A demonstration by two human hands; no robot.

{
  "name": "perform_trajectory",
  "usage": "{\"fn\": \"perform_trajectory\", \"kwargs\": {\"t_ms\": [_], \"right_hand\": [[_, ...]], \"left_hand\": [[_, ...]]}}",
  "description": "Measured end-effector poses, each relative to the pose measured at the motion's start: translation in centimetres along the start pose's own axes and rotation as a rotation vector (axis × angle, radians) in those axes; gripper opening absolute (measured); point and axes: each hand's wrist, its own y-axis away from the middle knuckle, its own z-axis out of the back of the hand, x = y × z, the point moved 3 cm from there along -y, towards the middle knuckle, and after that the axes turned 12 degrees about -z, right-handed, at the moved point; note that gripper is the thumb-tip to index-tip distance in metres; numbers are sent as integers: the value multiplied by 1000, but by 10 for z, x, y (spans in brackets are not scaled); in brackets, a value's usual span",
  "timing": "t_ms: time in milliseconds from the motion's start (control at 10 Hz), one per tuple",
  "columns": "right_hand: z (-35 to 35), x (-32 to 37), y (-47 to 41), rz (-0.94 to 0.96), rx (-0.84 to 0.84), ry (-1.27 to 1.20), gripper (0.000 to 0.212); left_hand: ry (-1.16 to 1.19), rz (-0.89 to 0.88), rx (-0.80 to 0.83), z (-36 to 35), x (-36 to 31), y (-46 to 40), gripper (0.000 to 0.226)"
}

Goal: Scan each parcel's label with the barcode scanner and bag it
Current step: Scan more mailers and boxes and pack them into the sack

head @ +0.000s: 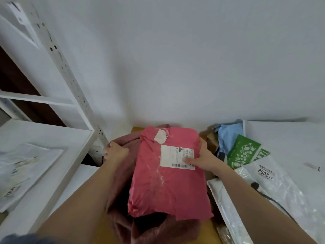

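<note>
A pink plastic parcel (pixel 168 182) with a white barcode label (pixel 174 155) lies over the mouth of a dark red woven bag (pixel 121 176) in the middle of the view. My right hand (pixel 202 157) grips the parcel's right edge, thumb on the label. My left hand (pixel 117 151) holds the bag's rim at the left, fingers curled over it. No barcode scanner shows clearly; a black cable (pixel 269 196) runs across the table at the right.
A white metal shelf rack (pixel 52 131) stands at the left with flat plastic mailers (pixel 22 166) on it. At the right lie a green-printed parcel (pixel 243 152), a blue parcel (pixel 228 136) and clear bags (pixel 274 180) on a white table (pixel 290 136). A wall is behind.
</note>
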Motion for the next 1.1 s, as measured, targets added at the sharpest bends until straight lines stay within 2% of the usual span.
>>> {"fn": "perform_trajectory", "kwargs": {"t_ms": [100,200,300,400,500,600,700,800,900,1000,1100], "right_hand": [[-3,1,-1,-45,-42,-32,123],[-4,3,-1,-72,-46,-27,124],[-4,5,-2,-88,-57,-34,124],[-4,7,-1,-84,-57,-34,122],[-4,7,-4,-83,-57,-31,121],[-5,8,-5,-86,-55,-36,121],[-3,7,-6,-85,-63,-28,120],[-1,5,-7,-89,-62,-27,121],[1,6,-8,-94,-61,-16,121],[2,9,-9,-103,-50,-20,122],[1,16,-10,-101,-43,-53,124]], "left_hand": [[-71,45,78,-6,30,-19,80],[-16,117,143,-21,42,-22,81],[154,174,90,-27,43,-19,74],[-4,99,189,-20,30,-14,61],[85,185,220,-22,45,-15,82],[38,231,255,-32,65,-27,109],[-70,179,342,-48,84,-29,159],[20,113,329,-66,105,-40,133],[93,41,189,-52,96,-30,91],[282,117,84,-27,78,-17,38],[430,136,-13,0,70,-14,31]]}}
